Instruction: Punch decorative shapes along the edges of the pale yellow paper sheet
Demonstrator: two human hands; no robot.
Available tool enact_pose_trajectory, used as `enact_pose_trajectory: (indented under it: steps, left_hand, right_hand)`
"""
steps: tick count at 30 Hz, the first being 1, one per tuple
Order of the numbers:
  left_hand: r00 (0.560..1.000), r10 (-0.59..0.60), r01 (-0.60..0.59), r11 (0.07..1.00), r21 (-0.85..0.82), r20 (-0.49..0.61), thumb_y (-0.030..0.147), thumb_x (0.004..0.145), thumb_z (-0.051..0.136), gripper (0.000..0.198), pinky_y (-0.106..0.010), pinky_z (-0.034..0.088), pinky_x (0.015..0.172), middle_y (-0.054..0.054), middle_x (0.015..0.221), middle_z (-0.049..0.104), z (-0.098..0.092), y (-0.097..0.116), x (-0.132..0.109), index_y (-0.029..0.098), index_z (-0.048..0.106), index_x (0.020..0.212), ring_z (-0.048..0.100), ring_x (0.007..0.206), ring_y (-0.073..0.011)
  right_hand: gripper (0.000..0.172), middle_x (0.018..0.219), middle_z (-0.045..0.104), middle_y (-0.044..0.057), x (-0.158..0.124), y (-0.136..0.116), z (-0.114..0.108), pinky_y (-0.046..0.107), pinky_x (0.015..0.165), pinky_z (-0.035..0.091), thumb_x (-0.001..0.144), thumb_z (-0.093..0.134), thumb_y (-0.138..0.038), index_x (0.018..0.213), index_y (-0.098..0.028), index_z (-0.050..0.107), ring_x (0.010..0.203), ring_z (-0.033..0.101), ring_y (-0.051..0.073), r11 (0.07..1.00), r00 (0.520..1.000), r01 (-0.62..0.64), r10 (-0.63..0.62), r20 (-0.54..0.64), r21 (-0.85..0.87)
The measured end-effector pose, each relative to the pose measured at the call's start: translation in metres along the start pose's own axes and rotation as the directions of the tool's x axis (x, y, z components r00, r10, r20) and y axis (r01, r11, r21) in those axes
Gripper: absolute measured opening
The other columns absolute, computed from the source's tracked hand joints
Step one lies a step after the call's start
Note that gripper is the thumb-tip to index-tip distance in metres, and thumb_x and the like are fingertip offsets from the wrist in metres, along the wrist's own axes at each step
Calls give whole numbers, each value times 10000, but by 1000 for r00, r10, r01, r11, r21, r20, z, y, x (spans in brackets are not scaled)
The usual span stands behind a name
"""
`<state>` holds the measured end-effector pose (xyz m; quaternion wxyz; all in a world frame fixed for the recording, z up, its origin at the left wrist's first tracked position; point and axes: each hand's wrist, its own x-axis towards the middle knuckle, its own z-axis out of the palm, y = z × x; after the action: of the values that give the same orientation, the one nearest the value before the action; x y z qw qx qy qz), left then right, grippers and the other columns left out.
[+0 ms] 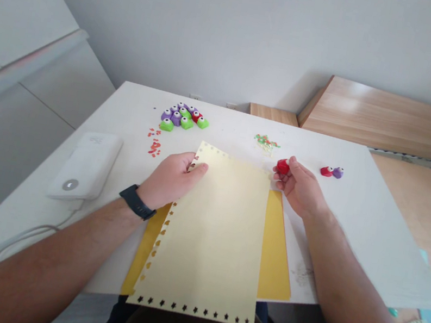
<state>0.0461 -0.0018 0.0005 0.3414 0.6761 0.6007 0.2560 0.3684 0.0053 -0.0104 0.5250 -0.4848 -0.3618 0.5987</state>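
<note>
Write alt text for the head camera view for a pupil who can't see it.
The left hand holds cream paper, stars punched along its bottom edge; the right hand grips a red hole punch. Yellow paper shows beneath, on a white table with more colorful punches.

I pinch a pale yellow sheet (219, 239) by its upper left edge in my left hand (175, 177); it stretches lengthwise towards me, smooth across the middle. A row of star-shaped holes lines its near edge, and hearts show along its lower left edge. The holes at its far left corner are too faint for me to name. My right hand (293, 181) grips a glossy red punch (283, 166) just beside the sheet's far right corner.
</note>
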Motion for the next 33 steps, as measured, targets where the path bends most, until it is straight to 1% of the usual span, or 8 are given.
enact_pose_trajectory:
  steps: [8,12,14,16,19,24,29,33]
  left_hand:
    - [986,122,-83,949,305,-110,586,925,634,432,-318,317,593,22,576,537,3,-2,-1,247,518,686,511,573,-188]
    - [959,143,-67,952,297,-244,590,857,740,396,-330,477,748,-52,968,753,6,-8,1,236,691,1029,683,804,-236]
    - [912,223,-117,946,301,-346,510,862,757,468,-351,521,839,-107,1175,733,7,-10,3,208,675,1209,698,953,-258]
    - [869,305,-194,934,299,-389,437,896,733,423,-349,534,861,-113,1209,717,8,-9,4,197,677,1240,687,1007,-254]
    - [883,349,-287,930,228,-314,386,946,686,244,-323,532,808,-61,1031,741,14,1,2,199,735,1094,680,884,-206]
    - [918,364,-354,931,92,-155,375,936,722,219,-315,550,793,-59,1000,766,34,34,-1,203,775,1060,697,852,-194]
    - [891,428,-426,903,47,-152,323,927,739,179,-322,554,818,-63,978,777,58,66,10,194,790,1040,706,834,-187]
    - [884,436,-435,899,47,-170,320,927,734,152,-323,544,795,-57,955,784,74,79,22,206,799,1004,693,819,-186]
  right_hand:
    - [469,895,684,55,-1,-3,2,301,543,414,927,675,-697,862,-233,656,710,596,167,999,999,-33,34,16,-37]
    - [465,903,711,66,-2,-4,5,292,532,402,922,686,-692,889,-228,664,706,606,166,999,1000,-22,23,10,-44]
    - [470,894,720,65,-4,-5,8,286,527,395,914,694,-696,889,-228,658,701,608,165,999,1000,-14,15,13,-35]
    - [480,891,730,64,-6,-5,11,279,526,395,906,701,-702,879,-226,648,695,612,160,1000,1000,-12,13,21,-19]
    - [458,929,756,71,-10,-6,17,261,542,409,904,732,-665,887,-215,646,715,636,150,1000,998,-15,14,56,23]
    - [405,992,785,85,-15,-7,22,250,552,419,920,740,-605,918,-209,656,738,670,147,997,996,-24,18,91,73]
    - [387,999,789,86,-17,-8,23,249,548,412,945,709,-596,937,-212,659,753,696,156,996,993,-14,4,116,83]
    - [395,976,781,80,-16,-7,23,244,520,387,953,686,-606,932,-213,658,749,714,164,996,992,-24,12,130,89]
